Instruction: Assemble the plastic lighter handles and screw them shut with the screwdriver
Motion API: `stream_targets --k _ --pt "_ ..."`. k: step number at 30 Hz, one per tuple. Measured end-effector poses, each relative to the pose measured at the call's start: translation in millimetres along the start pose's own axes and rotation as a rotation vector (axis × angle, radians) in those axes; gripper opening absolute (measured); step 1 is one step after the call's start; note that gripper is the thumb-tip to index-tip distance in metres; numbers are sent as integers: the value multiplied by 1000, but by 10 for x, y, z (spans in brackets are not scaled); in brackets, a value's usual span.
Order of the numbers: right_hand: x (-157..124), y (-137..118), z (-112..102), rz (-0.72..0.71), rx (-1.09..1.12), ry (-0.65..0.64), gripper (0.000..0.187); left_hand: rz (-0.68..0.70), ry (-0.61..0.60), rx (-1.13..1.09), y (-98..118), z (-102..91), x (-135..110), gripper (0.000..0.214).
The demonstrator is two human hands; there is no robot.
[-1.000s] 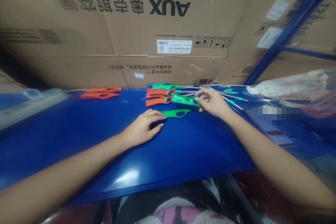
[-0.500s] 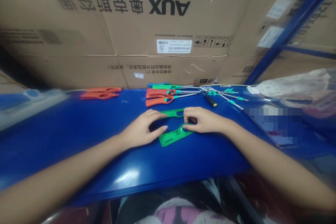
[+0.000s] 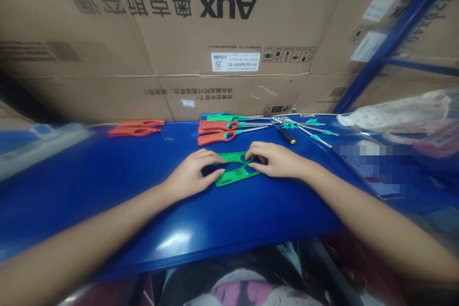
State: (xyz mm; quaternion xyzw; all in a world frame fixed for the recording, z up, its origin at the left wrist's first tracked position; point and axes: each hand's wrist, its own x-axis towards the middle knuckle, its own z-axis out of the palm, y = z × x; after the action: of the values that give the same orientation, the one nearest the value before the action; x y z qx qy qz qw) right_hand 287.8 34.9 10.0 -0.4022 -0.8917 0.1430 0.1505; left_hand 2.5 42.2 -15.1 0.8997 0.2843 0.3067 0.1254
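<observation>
Two green plastic lighter handle shells lie side by side on the blue tabletop, hollow inner sides up. My left hand (image 3: 195, 174) is at their left ends, fingertips on the far shell (image 3: 234, 157) and thumb against the near shell (image 3: 233, 175). At the right ends, by the trigger openings, my right hand (image 3: 274, 160) has its bent fingers on the far shell and its thumb on the near one. Just beyond them are several assembled lighters, red-orange (image 3: 217, 138), green and blue, with metal tubes pointing right.
Loose metal tubes with teal parts (image 3: 315, 137) and a black-handled screwdriver (image 3: 287, 136) lie at the back right. Orange shells (image 3: 136, 127) are at the back left. A large cardboard box (image 3: 161, 48) walls off the far side. A phone-like device (image 3: 380, 177) and plastic bags (image 3: 398, 114) sit right.
The two green shells have come closer together and more parallel. The near shell has moved away from me, and my right fingers and thumb have shifted slightly left with them.
</observation>
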Motion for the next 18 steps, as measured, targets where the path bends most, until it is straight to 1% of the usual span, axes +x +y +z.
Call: stream_targets --k 3,7,12,15,18 --pt "4 6 -2 -39 -3 -13 10 8 -1 -37 -20 0 2 17" --pt "0 -9 -9 -72 3 -21 10 -4 2 -76 -36 -3 1 16" --pt "-7 -27 -5 -130 -5 -1 21 -14 29 -94 -38 4 -5 15" --pt "-3 -32 -3 -145 -25 1 22 -3 42 -50 -10 -1 -16 16" --pt "2 -34 -4 -153 -48 23 24 42 15 12 43 -22 -21 20"
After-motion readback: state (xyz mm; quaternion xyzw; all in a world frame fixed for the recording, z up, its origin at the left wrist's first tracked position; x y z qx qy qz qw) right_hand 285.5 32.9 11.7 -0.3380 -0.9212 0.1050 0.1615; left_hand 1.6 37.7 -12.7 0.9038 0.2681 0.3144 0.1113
